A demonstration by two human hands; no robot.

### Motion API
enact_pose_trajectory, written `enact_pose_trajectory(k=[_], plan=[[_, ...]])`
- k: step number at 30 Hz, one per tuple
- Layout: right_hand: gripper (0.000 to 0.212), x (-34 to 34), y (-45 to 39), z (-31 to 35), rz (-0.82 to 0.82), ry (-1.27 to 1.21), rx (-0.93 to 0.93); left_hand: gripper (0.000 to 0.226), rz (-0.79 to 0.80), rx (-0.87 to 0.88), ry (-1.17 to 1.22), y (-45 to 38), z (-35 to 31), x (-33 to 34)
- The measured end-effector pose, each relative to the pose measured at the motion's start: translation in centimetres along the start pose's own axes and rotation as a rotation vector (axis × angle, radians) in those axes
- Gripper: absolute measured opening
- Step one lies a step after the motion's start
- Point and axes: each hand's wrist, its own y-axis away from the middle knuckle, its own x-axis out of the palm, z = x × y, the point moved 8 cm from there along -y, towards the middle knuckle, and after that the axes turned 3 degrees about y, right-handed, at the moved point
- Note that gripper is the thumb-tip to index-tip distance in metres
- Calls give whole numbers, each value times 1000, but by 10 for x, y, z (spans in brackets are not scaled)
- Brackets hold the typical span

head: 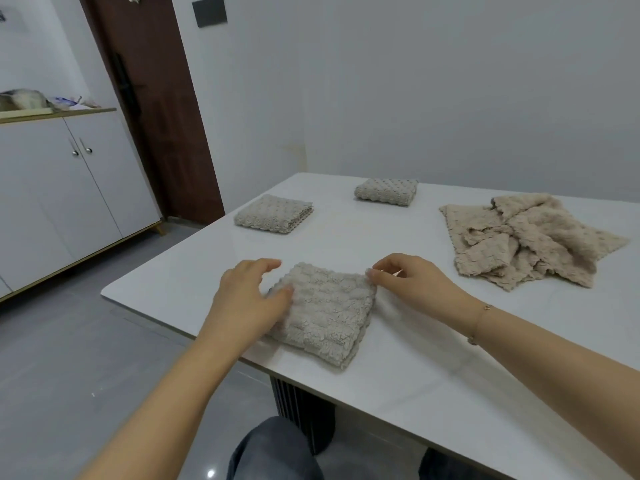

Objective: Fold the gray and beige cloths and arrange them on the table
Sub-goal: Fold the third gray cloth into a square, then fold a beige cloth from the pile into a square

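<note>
A folded gray cloth (325,313) lies near the front edge of the white table (433,358). My left hand (247,296) rests on its left side, fingers spread and thumb touching the fabric. My right hand (398,277) pinches the cloth's far right corner. Two more folded gray cloths lie farther back, one at the left (273,213) and one at the far middle (386,191). A heap of unfolded beige cloths (530,239) sprawls on the right side of the table.
The table's left edge drops to a gray tiled floor (86,358). A white cabinet (62,188) stands at the left, a dark brown door (159,109) behind it. My knees (273,452) show below the table's front edge.
</note>
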Motion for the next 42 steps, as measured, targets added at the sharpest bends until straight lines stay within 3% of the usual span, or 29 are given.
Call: enact_pose_trajectory(k=[3,8,16,22,29,34,42], plan=[[44,-20,15,-6,3,70,-19,46,106,202,31,-4,-50,15],[51,-63,37,-32,-58,185,-33,50,189,353,-87,-20,-114,56],[47,-143,67,-105,-169,240,60,45,274,443,-35,-33,-205,147],[47,-189,66,-158,-284,204,98,45,312,417,51,-50,-256,232],[57,-201,8,-205,-284,289,28,52,154,358,20,-93,-251,293],[58,-185,-1,-227,-203,208,68,62,210,344,38,-91,-239,301],[37,-197,6,-231,-361,158,35,61,239,373,58,-89,-241,303]])
